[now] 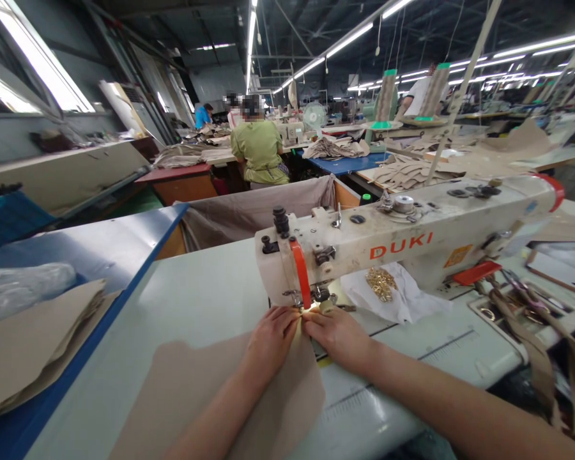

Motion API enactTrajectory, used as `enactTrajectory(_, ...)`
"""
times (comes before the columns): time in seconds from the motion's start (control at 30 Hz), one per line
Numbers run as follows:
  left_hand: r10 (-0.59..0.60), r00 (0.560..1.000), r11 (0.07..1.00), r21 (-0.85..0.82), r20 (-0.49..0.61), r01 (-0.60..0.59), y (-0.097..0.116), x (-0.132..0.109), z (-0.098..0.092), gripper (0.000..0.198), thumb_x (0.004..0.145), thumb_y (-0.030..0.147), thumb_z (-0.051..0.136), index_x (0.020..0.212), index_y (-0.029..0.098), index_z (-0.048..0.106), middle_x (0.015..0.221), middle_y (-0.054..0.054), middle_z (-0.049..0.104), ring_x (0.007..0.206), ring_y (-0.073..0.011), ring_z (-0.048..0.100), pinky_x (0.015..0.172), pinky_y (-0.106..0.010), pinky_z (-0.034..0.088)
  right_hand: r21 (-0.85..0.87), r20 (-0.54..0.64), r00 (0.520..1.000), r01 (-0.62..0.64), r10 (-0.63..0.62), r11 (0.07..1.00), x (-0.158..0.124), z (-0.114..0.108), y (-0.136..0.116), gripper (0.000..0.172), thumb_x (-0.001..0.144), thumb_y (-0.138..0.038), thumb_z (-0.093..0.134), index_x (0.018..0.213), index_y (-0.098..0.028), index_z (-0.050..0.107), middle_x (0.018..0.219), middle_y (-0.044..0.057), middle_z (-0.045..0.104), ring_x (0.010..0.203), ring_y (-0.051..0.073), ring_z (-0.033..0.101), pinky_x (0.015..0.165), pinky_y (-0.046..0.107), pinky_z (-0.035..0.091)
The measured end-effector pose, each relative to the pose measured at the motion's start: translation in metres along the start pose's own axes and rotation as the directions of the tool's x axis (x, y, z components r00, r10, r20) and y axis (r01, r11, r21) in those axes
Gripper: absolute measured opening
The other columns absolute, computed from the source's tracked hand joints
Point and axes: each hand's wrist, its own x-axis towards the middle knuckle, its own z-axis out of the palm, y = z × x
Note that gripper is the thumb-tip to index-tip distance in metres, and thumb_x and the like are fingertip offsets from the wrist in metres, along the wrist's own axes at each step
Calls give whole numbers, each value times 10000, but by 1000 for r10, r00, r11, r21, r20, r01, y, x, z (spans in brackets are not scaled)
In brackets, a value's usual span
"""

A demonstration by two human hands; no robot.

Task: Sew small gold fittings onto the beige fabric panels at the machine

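A tan fabric piece (182,396) lies on the pale sewing table (206,294) and runs up under the needle of a cream sewing machine (412,246). My left hand (271,338) rests on the fabric just left of the needle, fingers curled and pinching its edge. My right hand (338,335) presses the same edge from the right, fingers closed on it. Both sets of fingertips meet under the lit presser foot (311,305).
A stack of tan pieces (33,345) and a clear plastic bag (23,287) lie at the left. Gold metal bits on white cloth (381,284) sit behind the machine. Brown straps (531,332) lie right. A person in green (259,150) sits ahead.
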Motion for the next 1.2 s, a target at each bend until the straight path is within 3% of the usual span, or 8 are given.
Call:
enactTrajectory(0.23,-10,1000,1000,-23,-5,10,-2,-1,1,191,868,186,474,839,202,662,822,-47,697,779,-175,636,738,-314,552,-16,-5,1000,-12,11,1000,2,-1,-1,99,905,-154,507,912,-129,603,1015,82,658,893,191,595,776,320,448)
enactTrajectory(0.47,-30,999,999,-18,23,31,-1,-3,0,204,871,159,466,871,199,665,851,-48,695,825,-172,638,776,-332,553,9,-43,999,-23,23,1000,-2,1,-1,95,893,-154,532,949,-133,606,1009,81,664,943,193,587,798,321,454)
enactTrajectory(0.67,76,986,983,153,147,-99,5,-11,-6,249,888,130,431,1019,140,642,1016,-103,690,984,-211,613,857,-377,535,44,-147,987,77,-70,996,-6,1,-2,70,884,-174,553,905,-143,612,990,62,674,980,175,581,886,298,435)
enactTrajectory(0.83,114,967,950,259,228,-173,8,-16,-8,280,895,122,397,1071,132,615,1077,-111,678,1052,-220,598,906,-384,502,53,-129,988,92,-85,994,-5,-1,-3,66,864,-174,582,904,-138,620,997,62,675,976,179,592,894,288,441)
enactTrajectory(1.2,38,984,981,181,176,-70,11,-7,-8,245,918,172,400,952,151,642,970,-86,680,937,-202,607,847,-360,522,74,-86,996,11,-5,997,-3,3,-1,118,887,-198,549,952,-141,629,1004,74,667,989,189,583,899,304,430)
